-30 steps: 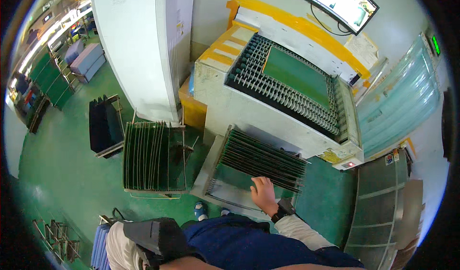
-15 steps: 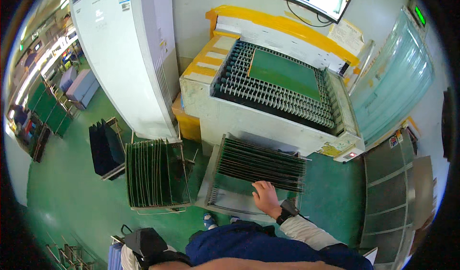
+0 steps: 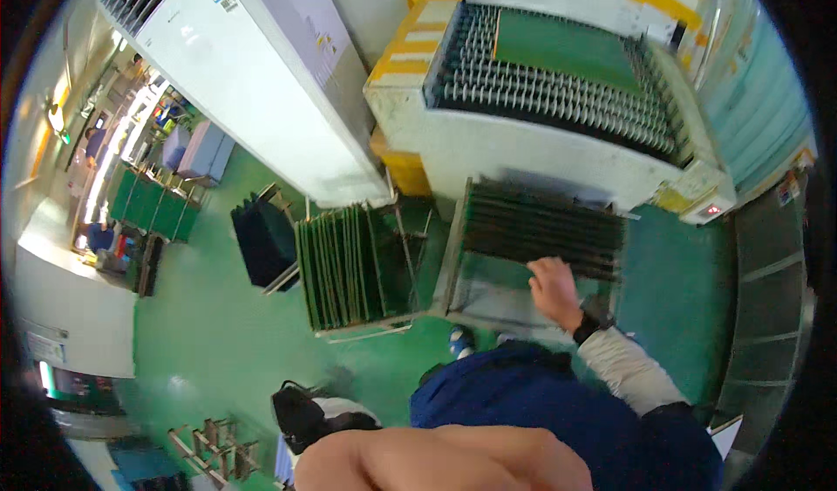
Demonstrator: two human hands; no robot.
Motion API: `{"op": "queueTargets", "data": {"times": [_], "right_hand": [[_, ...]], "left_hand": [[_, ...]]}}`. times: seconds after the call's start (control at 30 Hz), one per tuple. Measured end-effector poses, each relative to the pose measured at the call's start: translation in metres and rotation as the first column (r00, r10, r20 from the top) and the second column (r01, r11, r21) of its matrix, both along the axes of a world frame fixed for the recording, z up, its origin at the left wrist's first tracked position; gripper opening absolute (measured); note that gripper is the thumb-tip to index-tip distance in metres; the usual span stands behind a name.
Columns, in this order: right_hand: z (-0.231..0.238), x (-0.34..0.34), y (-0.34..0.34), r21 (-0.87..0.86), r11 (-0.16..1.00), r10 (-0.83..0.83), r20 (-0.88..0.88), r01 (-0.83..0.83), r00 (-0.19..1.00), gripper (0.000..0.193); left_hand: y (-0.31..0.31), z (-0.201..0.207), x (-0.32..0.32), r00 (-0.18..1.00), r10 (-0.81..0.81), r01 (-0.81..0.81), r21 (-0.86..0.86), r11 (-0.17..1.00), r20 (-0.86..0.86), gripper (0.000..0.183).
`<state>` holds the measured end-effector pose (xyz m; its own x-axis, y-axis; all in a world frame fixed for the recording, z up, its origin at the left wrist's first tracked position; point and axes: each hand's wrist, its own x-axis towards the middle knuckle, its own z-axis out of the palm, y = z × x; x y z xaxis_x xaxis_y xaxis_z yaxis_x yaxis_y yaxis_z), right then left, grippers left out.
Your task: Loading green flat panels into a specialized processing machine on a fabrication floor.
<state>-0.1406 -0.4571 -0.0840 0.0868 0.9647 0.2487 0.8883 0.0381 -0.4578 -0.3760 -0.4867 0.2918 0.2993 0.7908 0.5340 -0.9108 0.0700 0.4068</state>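
Observation:
My right hand (image 3: 555, 292), with a dark watch on its wrist, is at the near side of a light metal rack (image 3: 447, 269) holding several dark green panels (image 3: 540, 225) on edge. Its fingers are apart and slightly bent by the nearest panel's upper edge; whether they touch it is hard to tell. No panel appears lifted in the hand. My left hand is out of view. At the lower left, a black item (image 3: 301, 417) lies beside pale cloth. Another green panel (image 3: 567, 51) rests flat on the rollers of a pale machine (image 3: 532, 129) beyond the rack.
Left of the near rack stands a second rack of green panels (image 3: 344, 269), with dark upright sheets (image 3: 261, 242) behind it. A tall white cabinet (image 3: 253, 90) is beside the machine. Grey shelving (image 3: 767, 299) lines the right side. Metal frames (image 3: 214, 452) lie on the floor at lower left.
The view has swung left, so the racks and machine appear farther right and higher. My right hand stays at about the same spot by the nearest panel.

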Motion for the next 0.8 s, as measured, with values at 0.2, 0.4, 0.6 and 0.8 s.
{"op": "queueTargets", "data": {"times": [0.2, 0.4, 0.6, 0.8], "right_hand": [[-0.004, 0.003, -0.004, -0.021, 1.0, -0.006, 0.011, 0.007, 1.0, 0.03], [-0.019, 0.001, -0.001, -0.041, 0.999, -0.008, -0.031, 0.007, 0.999, 0.027], [-0.044, 0.011, 0.005, -0.127, 0.991, -0.033, -0.015, 0.031, 0.999, 0.019], [-0.084, 0.034, 0.014, -0.277, 0.959, -0.036, 0.06, 0.052, 0.998, 0.012]], "left_hand": [[-0.003, -0.019, 0.007, 0.969, -0.003, 0.002, -0.002, 1.0, -0.247, 0.02], [0.006, -0.039, 0.03, 0.981, -0.021, 0.062, 0.213, 0.975, -0.19, 0.012], [-0.005, -0.034, 0.045, 0.974, 0.226, -0.222, 0.159, 0.962, -0.008, 0.007], [0.005, -0.035, 0.04, 0.982, 0.166, -0.15, 0.16, 0.976, -0.089, 0.012]]}}
